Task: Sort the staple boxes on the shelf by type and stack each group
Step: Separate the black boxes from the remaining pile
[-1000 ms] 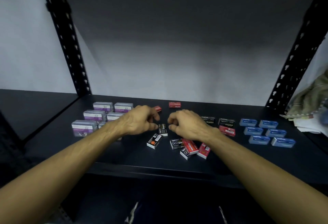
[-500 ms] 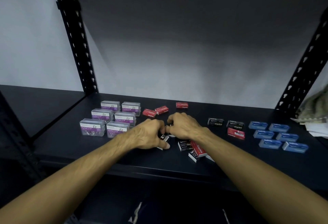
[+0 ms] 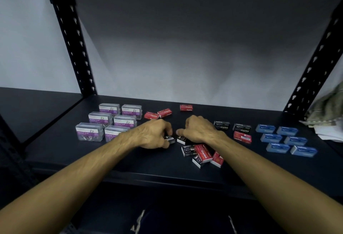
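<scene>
This looks like a storeroom or stock corner for office supplies. A dark metal shelf (image 3: 130, 161) of the boltless kind, with punched black uprights (image 3: 72, 44) at left and right, stands against a plain pale wall (image 3: 185, 52). On it lie only small stationery goods: clear paper clip boxes (image 3: 109, 122) at the left, red staple boxes (image 3: 163, 113) far in the middle, black ones (image 3: 221, 125) and blue ones (image 3: 285, 140) to the right. Crumpled cloth and papers (image 3: 328, 115) sit at the far right edge.
</scene>
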Demonstrator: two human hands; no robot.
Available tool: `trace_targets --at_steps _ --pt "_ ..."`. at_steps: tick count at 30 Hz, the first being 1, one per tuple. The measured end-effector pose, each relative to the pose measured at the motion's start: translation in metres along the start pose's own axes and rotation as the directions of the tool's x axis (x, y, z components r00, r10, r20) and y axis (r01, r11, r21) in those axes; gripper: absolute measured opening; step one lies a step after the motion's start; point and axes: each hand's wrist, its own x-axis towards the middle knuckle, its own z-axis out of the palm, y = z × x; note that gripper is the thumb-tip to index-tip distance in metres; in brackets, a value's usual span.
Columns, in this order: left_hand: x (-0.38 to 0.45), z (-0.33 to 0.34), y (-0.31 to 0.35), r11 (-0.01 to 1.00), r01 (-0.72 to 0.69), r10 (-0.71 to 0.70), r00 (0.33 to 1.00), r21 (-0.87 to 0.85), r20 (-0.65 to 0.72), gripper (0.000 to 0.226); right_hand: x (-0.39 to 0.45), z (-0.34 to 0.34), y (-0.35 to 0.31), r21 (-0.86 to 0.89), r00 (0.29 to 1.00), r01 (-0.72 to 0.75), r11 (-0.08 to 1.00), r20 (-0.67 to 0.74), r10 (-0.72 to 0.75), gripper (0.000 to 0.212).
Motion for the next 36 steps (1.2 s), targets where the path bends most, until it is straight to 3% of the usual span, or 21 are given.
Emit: trace_targets --at_steps 5,10,13,26,36 --pt "0.004 -0.007 -0.003 1.0 -0.013 0.013 1.0 0.006 0.015 0.032 -0.003 -0.008 0.009 0.038 0.989 0.144 0.989 -0.049 -0.142 0.021" --pt "0.006 -0.014 -0.005 0.998 -0.043 0.042 0.999 0.038 0.017 0.036 -0.006 -0.018 0.011 0.052 0.945 0.291 0.955 0.14 -0.295 0.048" --pt "0.011 -0.015 -0.009 0.998 -0.05 0.05 0.999 0.037 0.002 0.035 -0.004 -0.014 0.014 0.008 0.934 0.302 0.953 0.197 -0.298 0.05" --pt "0.021 -0.018 -0.015 0.998 -0.032 0.033 0.999 0.062 -0.017 0.037 -0.003 -0.012 0.032 0.003 0.962 0.238 0.971 0.138 -0.237 0.052" --pt "0.024 -0.016 -0.015 0.998 -0.015 0.017 0.999 0.068 -0.043 0.03 -0.003 -0.011 0.033 0.059 0.96 0.267 0.962 0.075 -0.271 0.029"
